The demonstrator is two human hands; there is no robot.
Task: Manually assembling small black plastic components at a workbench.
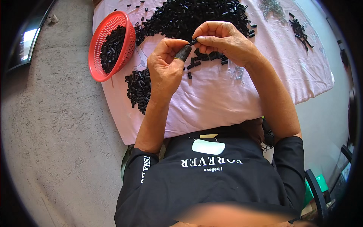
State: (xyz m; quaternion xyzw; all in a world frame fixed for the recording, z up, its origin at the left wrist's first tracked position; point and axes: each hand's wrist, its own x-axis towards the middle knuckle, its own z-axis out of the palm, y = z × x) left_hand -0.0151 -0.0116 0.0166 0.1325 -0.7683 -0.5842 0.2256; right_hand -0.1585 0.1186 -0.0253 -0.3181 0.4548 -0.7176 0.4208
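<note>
Over the cloth-covered table, my left hand (166, 66) and my right hand (227, 41) meet, fingertips pinched together on a small black tubular piece (193, 42). A dark sleeve (183, 53) covers my left thumb, with a yellowish band at its base. Just beneath and beyond my hands lie several loose black pieces (204, 57) of like shape. A large heap of them (196, 17) spreads behind. Near my left wrist is a smaller pile of black pieces (138, 89). My fingers partly hide the held piece.
A red perforated plastic basket (132, 45), partly filled with black pieces, stands tilted at the table's left edge. Clear small parts (273, 9) lie at the far right, beside longer black pieces (300, 30). More clear bits (237, 72) rest below my right hand. Pink cloth (211, 102) covers the table.
</note>
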